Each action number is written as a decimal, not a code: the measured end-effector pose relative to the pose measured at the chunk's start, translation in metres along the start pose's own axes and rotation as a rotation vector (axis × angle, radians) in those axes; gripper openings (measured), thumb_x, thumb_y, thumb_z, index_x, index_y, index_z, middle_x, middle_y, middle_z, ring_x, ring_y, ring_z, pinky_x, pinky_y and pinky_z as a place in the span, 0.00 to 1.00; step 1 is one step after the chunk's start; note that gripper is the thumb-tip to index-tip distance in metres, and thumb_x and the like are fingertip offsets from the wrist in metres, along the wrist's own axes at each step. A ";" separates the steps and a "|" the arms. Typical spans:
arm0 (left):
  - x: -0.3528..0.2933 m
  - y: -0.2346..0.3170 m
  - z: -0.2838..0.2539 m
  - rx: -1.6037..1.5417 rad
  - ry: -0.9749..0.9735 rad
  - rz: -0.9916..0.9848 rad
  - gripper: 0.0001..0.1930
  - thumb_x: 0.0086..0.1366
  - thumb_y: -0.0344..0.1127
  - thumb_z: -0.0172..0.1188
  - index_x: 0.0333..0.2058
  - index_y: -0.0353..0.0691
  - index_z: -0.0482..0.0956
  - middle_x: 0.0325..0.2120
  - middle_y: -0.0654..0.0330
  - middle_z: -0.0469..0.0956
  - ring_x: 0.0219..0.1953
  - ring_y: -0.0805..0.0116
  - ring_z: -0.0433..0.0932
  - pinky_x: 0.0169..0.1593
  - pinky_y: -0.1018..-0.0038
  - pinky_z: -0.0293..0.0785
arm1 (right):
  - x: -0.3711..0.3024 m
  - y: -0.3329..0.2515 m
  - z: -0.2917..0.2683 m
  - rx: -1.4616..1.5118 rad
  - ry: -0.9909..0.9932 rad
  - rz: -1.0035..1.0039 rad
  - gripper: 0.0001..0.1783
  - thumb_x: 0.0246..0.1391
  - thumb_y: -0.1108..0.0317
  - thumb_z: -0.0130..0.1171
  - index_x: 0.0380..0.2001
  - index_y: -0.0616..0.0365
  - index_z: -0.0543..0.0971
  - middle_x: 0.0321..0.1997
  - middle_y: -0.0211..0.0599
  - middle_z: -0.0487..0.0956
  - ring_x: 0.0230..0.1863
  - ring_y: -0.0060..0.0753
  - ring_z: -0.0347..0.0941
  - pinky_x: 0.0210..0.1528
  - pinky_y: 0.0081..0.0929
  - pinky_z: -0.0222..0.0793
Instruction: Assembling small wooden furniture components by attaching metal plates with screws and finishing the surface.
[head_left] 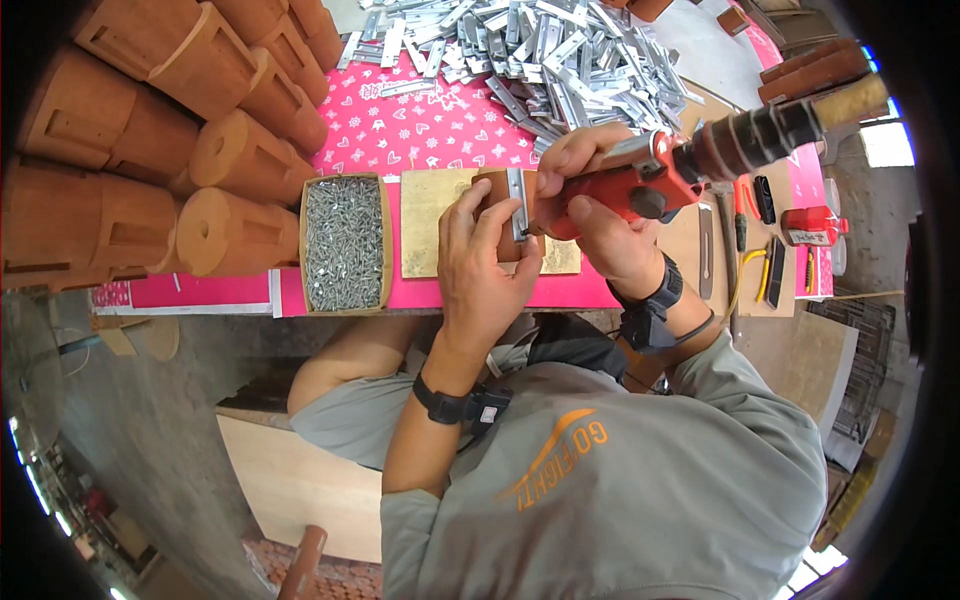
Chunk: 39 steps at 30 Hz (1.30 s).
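My left hand is closed around a reddish-brown block, its fingers pressing a flat metal strip against the block's side. The block sits over a yellowish board on the pink-covered table. My right hand grips a red power screwdriver, which lies sideways with its narrow end at the strip's near end. Its tip is partly hidden by my left fingers. A dark ribbed, taped section extends from the tool toward the upper right.
Brown cylinders are stacked at left beside an open box of screws. Many loose metal strips are heaped at the back. At right lie pliers, a cutter knife and a red bottle.
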<state>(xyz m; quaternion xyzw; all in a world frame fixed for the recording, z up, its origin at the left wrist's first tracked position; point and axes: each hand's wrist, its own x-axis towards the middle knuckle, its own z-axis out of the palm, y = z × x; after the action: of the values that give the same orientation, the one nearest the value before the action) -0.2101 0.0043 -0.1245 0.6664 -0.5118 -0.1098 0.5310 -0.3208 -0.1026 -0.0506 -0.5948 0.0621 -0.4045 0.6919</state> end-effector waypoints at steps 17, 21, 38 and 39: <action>0.018 0.008 -0.017 0.295 -0.227 0.127 0.07 0.59 0.32 0.69 0.36 0.42 0.85 0.50 0.54 0.78 0.52 0.52 0.76 0.54 0.57 0.72 | -0.003 -0.023 -0.011 -0.045 0.119 -0.110 0.18 0.52 0.82 0.51 0.47 0.63 0.71 0.41 0.44 0.78 0.37 0.29 0.78 0.37 0.28 0.78; 0.016 0.004 -0.015 0.305 -0.245 0.191 0.07 0.59 0.32 0.68 0.37 0.42 0.84 0.50 0.55 0.78 0.52 0.52 0.76 0.54 0.56 0.72 | -0.007 -0.030 -0.017 -0.049 0.150 -0.067 0.18 0.50 0.85 0.50 0.46 0.64 0.71 0.41 0.44 0.79 0.36 0.30 0.79 0.37 0.28 0.78; 0.012 -0.005 -0.022 -0.360 0.024 -0.179 0.08 0.77 0.33 0.54 0.45 0.33 0.75 0.40 0.55 0.82 0.43 0.67 0.80 0.47 0.68 0.78 | -0.023 -0.034 -0.021 -0.181 0.176 -0.005 0.18 0.53 0.78 0.54 0.48 0.59 0.70 0.42 0.44 0.77 0.32 0.29 0.76 0.31 0.26 0.75; 0.014 -0.006 -0.022 -0.605 0.049 -0.309 0.08 0.78 0.33 0.52 0.46 0.34 0.74 0.37 0.55 0.82 0.40 0.69 0.81 0.44 0.69 0.79 | -0.023 -0.034 -0.024 -0.184 0.181 -0.006 0.18 0.53 0.78 0.54 0.48 0.59 0.70 0.42 0.44 0.77 0.32 0.29 0.76 0.31 0.26 0.75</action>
<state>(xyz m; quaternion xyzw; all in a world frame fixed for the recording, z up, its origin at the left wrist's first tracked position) -0.1849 0.0052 -0.1151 0.5507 -0.3358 -0.3199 0.6940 -0.3665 -0.1058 -0.0366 -0.6170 0.1596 -0.4510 0.6248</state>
